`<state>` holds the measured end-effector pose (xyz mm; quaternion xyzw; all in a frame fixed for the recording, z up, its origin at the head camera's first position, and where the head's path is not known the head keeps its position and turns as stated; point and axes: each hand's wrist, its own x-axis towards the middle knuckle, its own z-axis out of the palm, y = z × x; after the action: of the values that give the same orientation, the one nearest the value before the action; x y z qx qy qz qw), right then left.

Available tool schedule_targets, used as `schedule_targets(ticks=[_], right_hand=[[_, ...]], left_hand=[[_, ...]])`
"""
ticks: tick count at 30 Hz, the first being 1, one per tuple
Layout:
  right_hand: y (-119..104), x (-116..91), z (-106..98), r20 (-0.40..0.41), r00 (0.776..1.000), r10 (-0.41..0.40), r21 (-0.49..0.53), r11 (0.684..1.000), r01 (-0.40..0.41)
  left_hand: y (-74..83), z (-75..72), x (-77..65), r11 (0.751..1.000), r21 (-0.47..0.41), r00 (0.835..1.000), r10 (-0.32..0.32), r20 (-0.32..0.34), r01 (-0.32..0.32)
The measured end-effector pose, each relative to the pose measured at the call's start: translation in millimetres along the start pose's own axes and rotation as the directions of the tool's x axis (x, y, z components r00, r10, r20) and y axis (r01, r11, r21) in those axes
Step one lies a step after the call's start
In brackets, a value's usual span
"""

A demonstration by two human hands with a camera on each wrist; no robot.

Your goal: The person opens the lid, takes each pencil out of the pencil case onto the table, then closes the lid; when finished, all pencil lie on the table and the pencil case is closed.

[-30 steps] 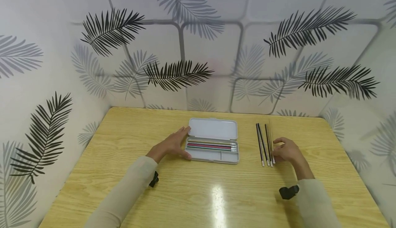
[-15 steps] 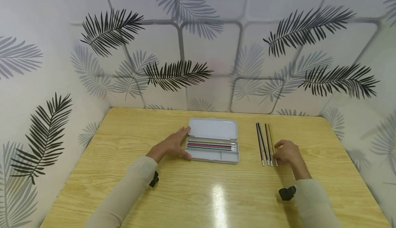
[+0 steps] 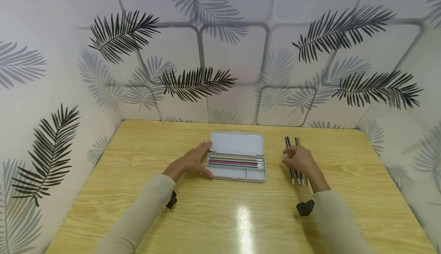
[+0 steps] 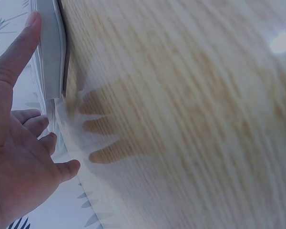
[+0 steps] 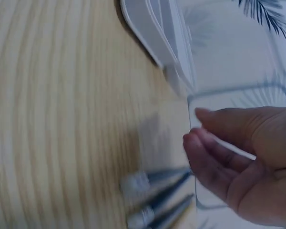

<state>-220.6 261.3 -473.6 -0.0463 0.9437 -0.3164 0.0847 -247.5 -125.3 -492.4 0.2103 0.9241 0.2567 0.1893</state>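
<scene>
- Holds nothing in right hand (image 3: 301, 160); fingers curved, tips slightly parted from thumb.
- Has just moved it leftward over four loose pencils (image 3: 292, 176); rightmost apparently released.
- Rests spread left hand (image 3: 193, 160) against left end of open pencil box (image 3: 225, 171), unmoved.
- Noted in box's rear compartment: further pencils (image 3: 236, 163), side by side.

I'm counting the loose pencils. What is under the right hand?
The loose pencils pass beneath the right hand: four pale ends show nearer, dark shafts beyond. Their middles are covered, so I cannot tell what else lies there.
</scene>
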Motion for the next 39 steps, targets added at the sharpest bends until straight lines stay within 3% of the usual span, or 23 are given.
schedule_targets(ticks=[5,13,17,25,29,39], right_hand=[[-22,15,25,-0.006,0.99,-0.144,0.092,0.985,0.144],[-46,23,45,0.065,0.982,-0.177,0.127,0.978,0.168],[-54,25,53,0.1,0.975,-0.2,0.095,0.977,0.19],[-69,27,66,0.136,0.977,-0.166,0.006,0.986,0.167],[-71,28,72,0.129,0.979,-0.157,-0.021,0.987,0.161],[-74,28,73,0.092,0.97,-0.224,-0.115,0.965,0.234]], left_hand=[[-0.1,-0.1,-0.8,1.0,-0.006,1.0,0.003,-0.004,-0.003],[-1.6,0.4,-2.1,1.0,-0.004,1.0,-0.004,-0.008,0.004],[-2.5,0.1,-2.6,1.0,0.0,1.0,-0.011,-0.008,0.011],[-3.5,1.0,-1.9,1.0,-0.001,1.0,-0.015,-0.007,0.015],[-2.0,1.3,-2.3,1.0,-0.007,1.0,-0.011,-0.005,0.011],[-3.2,0.9,-1.5,1.0,-0.006,1.0,-0.02,-0.005,0.02]])
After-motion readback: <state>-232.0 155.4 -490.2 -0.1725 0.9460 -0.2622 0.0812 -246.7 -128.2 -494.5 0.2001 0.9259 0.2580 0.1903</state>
